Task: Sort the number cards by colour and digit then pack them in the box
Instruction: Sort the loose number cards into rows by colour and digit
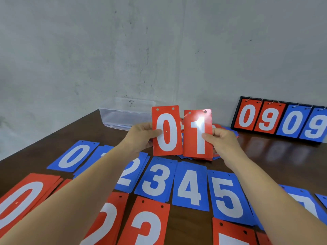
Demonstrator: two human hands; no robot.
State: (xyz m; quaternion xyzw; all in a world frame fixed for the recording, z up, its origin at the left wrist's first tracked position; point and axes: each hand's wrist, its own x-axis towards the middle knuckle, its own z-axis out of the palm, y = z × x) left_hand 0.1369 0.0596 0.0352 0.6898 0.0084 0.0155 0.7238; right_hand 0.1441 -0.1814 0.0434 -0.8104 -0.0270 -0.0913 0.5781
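My left hand point(141, 137) pinches a red 0 card point(167, 131) and holds it upright above the table. Beside it, my right hand point(223, 140) pinches a red 1 card point(198, 133), also upright. Below them a row of blue cards lies face up: 0 point(73, 156), 2 point(131, 172), 3 point(156, 179), 4 point(191, 186), 5 point(228, 197). Nearer me lie red cards: a stacked 0 point(19, 200), a 2 point(106, 221) and a 3 point(146, 225). A clear plastic box point(123, 114) stands open at the back by the wall. A loose mixed pile point(219, 128) lies behind the held cards.
A black scoreboard stand point(281, 119) at the back right shows red 0 9 and blue 0 9 on rings. The dark wooden table point(191, 225) meets a grey wall. More blue cards point(304, 200) and a red card point(233, 234) lie under my right forearm.
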